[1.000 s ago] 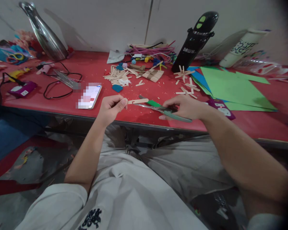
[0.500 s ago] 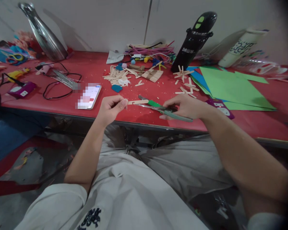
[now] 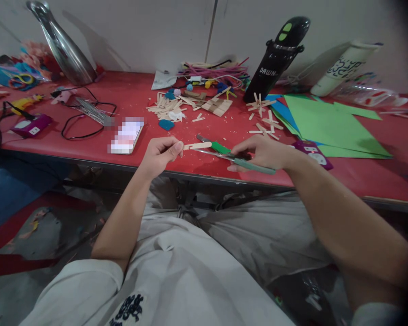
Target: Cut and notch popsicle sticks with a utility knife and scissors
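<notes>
My left hand (image 3: 163, 156) pinches a flat wooden craft stick (image 3: 200, 146) between thumb and fingers; a small notch shows near the held end. My right hand (image 3: 256, 154) is closed around a pair of scissors (image 3: 253, 166) with a grey-green handle, and a metal blade points left just below the stick. By the scissors is a bright green piece (image 3: 221, 147) with a ridged edge and a dark tip; I cannot tell whether it belongs to them. Whether stick and blade touch is unclear.
Behind my hands lie a pile of craft sticks (image 3: 166, 106) and several sticks joined in crosses (image 3: 260, 105). A phone (image 3: 126, 136) lies left. A black bottle (image 3: 274, 63), green paper sheets (image 3: 329, 117) and a purple box (image 3: 313, 154) are right; a steel jug (image 3: 66, 50) stands back left.
The stick has shifted very slightly right in my left hand's pinch. Both hands keep nearly the same pose, and the whole view has moved a little.
</notes>
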### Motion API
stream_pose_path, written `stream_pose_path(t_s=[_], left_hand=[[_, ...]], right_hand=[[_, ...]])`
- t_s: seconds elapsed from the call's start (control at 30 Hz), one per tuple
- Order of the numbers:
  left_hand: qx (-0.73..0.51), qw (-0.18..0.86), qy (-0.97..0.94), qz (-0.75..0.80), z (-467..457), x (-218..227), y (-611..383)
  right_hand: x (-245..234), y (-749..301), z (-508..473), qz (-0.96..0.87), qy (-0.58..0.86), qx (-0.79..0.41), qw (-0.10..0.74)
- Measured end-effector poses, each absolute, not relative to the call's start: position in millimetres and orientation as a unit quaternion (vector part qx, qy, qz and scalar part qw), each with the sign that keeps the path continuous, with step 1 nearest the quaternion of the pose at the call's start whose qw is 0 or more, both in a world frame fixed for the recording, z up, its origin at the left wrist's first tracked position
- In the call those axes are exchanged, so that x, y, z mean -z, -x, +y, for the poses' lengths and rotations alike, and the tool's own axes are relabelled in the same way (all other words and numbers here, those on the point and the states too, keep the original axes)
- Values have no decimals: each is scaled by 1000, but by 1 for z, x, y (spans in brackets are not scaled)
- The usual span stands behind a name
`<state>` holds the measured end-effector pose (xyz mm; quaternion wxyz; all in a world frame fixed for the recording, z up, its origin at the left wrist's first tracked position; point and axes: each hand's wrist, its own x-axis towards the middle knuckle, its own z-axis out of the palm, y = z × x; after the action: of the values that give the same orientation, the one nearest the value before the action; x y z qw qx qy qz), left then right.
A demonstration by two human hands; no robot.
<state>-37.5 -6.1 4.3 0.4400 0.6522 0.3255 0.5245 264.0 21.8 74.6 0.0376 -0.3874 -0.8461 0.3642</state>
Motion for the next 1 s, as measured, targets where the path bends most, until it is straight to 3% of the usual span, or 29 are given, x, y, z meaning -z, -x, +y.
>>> stream_pose_path(t_s=[0.3, 1.0], left_hand=[[-508, 350, -711, 336, -15, -21, 36], [-486, 414, -697, 326, -11, -13, 42]], right_hand=[[-74, -266, 22, -843, 397, -363, 20], [-72, -262, 24, -835, 397, -382, 6]])
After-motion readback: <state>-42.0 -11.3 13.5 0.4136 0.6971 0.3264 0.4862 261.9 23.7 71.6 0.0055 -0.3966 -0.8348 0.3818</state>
